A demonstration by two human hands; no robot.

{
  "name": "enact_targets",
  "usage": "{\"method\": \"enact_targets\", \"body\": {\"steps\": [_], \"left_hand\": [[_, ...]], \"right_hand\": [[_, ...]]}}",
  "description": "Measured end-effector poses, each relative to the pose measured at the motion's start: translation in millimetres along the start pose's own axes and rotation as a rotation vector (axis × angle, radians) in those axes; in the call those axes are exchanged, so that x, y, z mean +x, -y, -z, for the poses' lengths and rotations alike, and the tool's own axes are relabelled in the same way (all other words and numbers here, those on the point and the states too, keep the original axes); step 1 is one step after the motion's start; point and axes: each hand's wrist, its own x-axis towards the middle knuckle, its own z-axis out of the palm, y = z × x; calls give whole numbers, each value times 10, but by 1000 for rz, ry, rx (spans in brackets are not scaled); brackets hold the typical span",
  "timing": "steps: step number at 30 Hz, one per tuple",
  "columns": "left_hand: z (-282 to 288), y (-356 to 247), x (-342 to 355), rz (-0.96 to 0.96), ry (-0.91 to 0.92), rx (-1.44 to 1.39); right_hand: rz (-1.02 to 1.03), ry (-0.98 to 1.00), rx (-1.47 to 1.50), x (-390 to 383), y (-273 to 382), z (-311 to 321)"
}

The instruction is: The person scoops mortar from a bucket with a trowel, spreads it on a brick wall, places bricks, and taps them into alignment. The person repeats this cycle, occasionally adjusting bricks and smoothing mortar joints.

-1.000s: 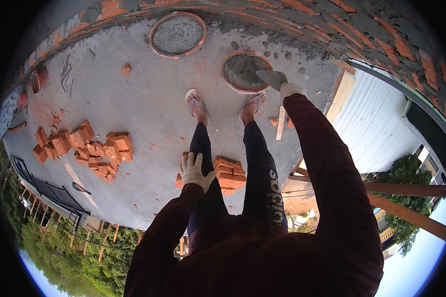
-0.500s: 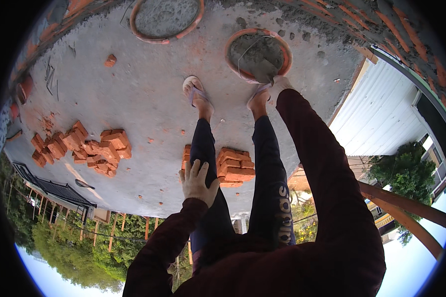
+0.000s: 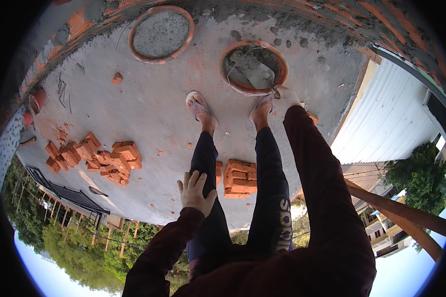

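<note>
My left hand [image 3: 195, 193] rests on my left leg, fingers spread, nothing in it. My right hand [image 3: 287, 96], at the rim of the nearer round orange-rimmed pan of grey mortar [image 3: 228, 79], grips a trowel [image 3: 257, 74]. The blade is down in the mortar, coated grey, beside a thin wire handle. My feet in flip-flops stand just on the near side of that pan. A stack of red bricks [image 3: 239, 180] shows between my legs, partly hidden.
A second mortar pan [image 3: 158, 34] stands up-left. Loose bricks [image 3: 126, 158] are heaped on the concrete floor at left, near small red buckets [image 3: 37, 101]. A mortared brick wall [image 3: 391, 22] curves along the top. Wooden beams [image 3: 401, 208] and white sheeting [image 3: 381, 114] are at right.
The trowel blade has gone from being raised at the pan's edge down into the mortar, with my right hand following to the rim. My left hand stays on my leg.
</note>
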Motion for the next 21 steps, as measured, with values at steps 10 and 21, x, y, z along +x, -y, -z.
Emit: {"method": "enact_targets", "body": {"steps": [10,21], "left_hand": [[337,-514,-117,69,-183,19],[1751,-709,-239,-271,-392,-222]], "right_hand": [[66,40,-60,-2056,1191,2052],[417,-98,-458,-4715,4892,5251]]}}
